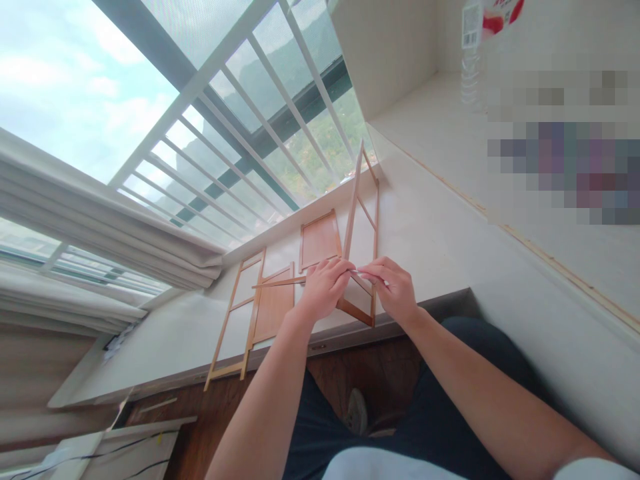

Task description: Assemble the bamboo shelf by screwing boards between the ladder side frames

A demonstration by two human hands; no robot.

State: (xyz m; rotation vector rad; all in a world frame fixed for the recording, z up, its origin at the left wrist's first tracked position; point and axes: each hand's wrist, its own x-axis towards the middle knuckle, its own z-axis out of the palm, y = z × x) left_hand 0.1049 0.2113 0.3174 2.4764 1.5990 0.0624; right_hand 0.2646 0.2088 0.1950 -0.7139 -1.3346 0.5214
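My left hand [327, 283] and my right hand [393, 287] meet over the white window ledge, both with fingers pinched. Between their fingertips is a small thin whitish item [355, 271], too small to name. Just behind and below the hands, a wooden frame with crossbars [376, 233] stands on the ledge, partly covered by them. A narrow wooden strip [280, 283] runs leftward from beside my left hand; whether that hand touches it I cannot tell. Two flat wooden panels [320, 241] lie nearby, and a second ladder-like wooden frame [233, 303] is at the left.
Barred windows [280, 100] rise beyond the ledge [170, 340], with grey curtains [125, 233] at left. A raised white surface at right bears a clear plastic bottle [473, 73] and a blurred-out area. Dark wooden floor [195, 420] lies below the ledge's front edge.
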